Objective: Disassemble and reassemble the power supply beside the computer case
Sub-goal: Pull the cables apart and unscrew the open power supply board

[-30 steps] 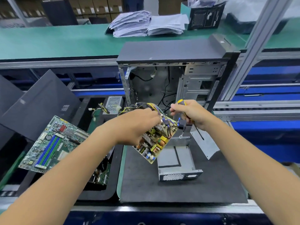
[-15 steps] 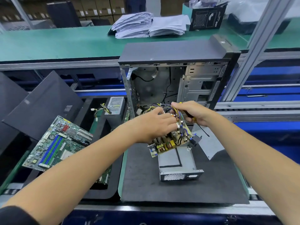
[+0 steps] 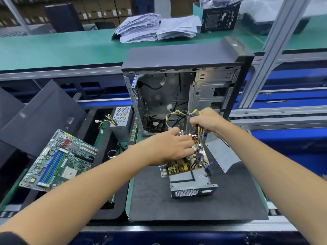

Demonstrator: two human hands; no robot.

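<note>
Lowered, circuit board (image 3: 184, 167) now meets metal housing (image 3: 192, 184).

An electronics assembly or repair line in a factory. A long green-topped workbench (image 3: 53, 50) crosses the far side, carrying stacks of paper (image 3: 155, 27). Aluminium frame posts (image 3: 265, 55) rise on the right, with blue conveyor rails (image 3: 283, 98) behind them. On the near dark work mat (image 3: 159, 206) stands an open computer case (image 3: 185, 89). To the left, a bare motherboard (image 3: 58, 160) rests in a black tray (image 3: 106, 191). Shelves of cardboard boxes (image 3: 99, 7) line the far background.
</note>
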